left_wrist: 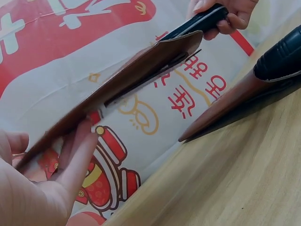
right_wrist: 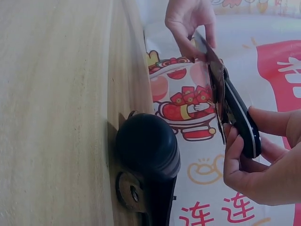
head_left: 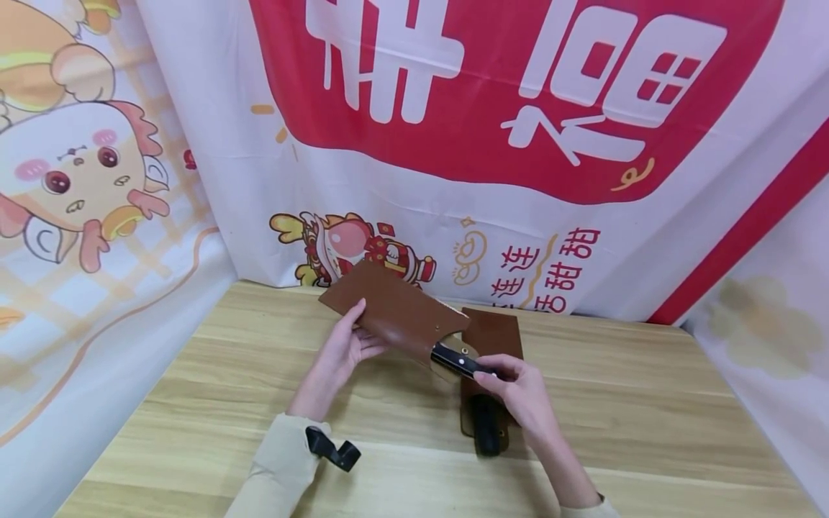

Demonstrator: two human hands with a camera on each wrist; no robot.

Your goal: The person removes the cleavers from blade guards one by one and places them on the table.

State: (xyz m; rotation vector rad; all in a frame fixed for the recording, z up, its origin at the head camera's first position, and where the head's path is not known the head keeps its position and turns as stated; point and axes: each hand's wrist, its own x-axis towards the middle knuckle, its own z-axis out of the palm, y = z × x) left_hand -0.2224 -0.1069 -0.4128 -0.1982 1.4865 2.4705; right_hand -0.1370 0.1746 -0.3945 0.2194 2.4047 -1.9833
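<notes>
My left hand [head_left: 350, 342] holds a brown leather knife sheath [head_left: 395, 306] near its closed far end, thumb on the upper face and fingers underneath. A knife [head_left: 456, 360] with a black riveted handle sticks out of the sheath's mouth, its blade hidden inside. My right hand [head_left: 521, 392] pinches the end of that handle between thumb and fingers, as the right wrist view shows with the knife handle [right_wrist: 242, 117]. Both are raised over the table. Below and behind my right hand lies a second brown sheath [head_left: 492, 334], with a thick black handle [head_left: 486, 424] protruding toward me.
The wood-grain table [head_left: 615, 424] stretches to both sides. A printed white and red cloth [head_left: 401, 173] hangs along its back edge, and another patterned cloth [head_left: 84, 216] hangs on the left. A black bracket [head_left: 333, 450] sits on my left sleeve.
</notes>
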